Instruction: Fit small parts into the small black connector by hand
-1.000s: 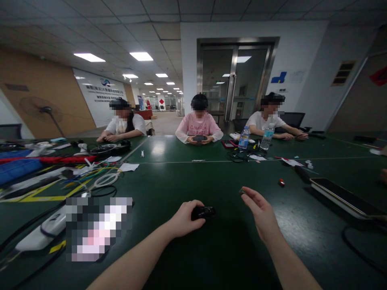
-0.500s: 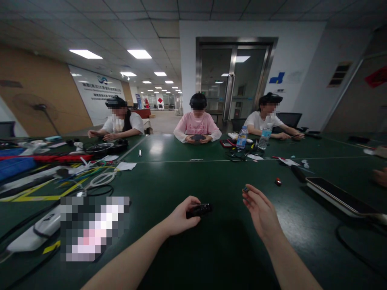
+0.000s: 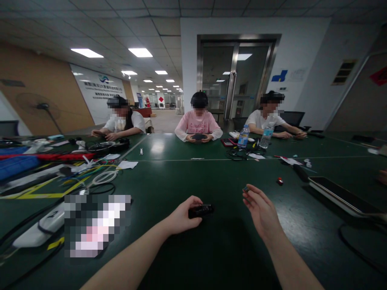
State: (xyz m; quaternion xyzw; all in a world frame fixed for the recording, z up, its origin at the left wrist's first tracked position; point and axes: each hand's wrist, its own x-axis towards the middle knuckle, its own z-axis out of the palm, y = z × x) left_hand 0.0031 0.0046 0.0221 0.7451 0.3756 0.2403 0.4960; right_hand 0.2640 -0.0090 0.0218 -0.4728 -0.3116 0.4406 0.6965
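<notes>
My left hand (image 3: 185,217) is closed around one end of a small black oblong object (image 3: 204,210), keeping it low over the green table (image 3: 223,177). The object's exact kind does not show; its far end sticks out past my fingers to the right. To the right, my right hand (image 3: 262,211) is raised, pinching a tiny dark piece (image 3: 245,188) between thumb and fingertips. That piece is too small to name. A gap separates the two hands. Beyond my right hand lies a small red and silver item (image 3: 279,181).
Cables (image 3: 104,178) and a white power strip (image 3: 42,225) lie at left, near a blurred-out patch (image 3: 102,225). A dark-screened device (image 3: 341,195) rests at right. Water bottles (image 3: 266,137) stand farther back. Three people sit across the table, the middle one in pink (image 3: 198,123).
Both hands keep nearly the same pose and hold the same things. The view has shifted slightly, so the surroundings sit a little farther right.
</notes>
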